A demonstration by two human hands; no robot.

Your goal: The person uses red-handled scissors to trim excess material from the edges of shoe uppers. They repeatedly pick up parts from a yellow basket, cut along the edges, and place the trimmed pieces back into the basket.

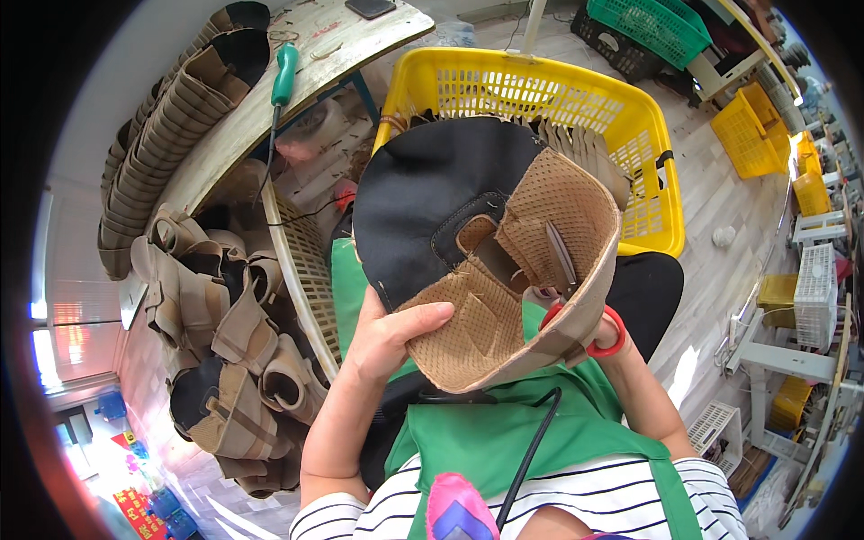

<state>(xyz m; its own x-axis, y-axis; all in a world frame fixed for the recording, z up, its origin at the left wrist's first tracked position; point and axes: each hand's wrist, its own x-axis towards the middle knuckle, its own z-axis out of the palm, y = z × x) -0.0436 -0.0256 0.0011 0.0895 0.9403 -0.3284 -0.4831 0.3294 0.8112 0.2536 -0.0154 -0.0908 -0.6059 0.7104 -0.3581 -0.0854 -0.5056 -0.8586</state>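
Note:
My left hand (385, 340) grips the lower left edge of a boot upper (450, 193), its thumb pressed on the tan mesh lining. The upper has a large black front piece and a tan collar spread open toward me. Scissors (615, 329) with red handles are in my right hand (601, 346), whose fingers are partly hidden behind the collar's right side. Their metal blades, held close together, point up inside the collar against the mesh. A few loose thread ends show along the upper's edges.
Behind the upper stands a yellow basket (661, 193) holding more uppers. Left of me, tan uppers (238, 333) lie heaped beside a pale basket (301, 270). On the worktable (346, 40) are a stacked row of uppers (166, 135) and a green-handled corded tool (284, 76).

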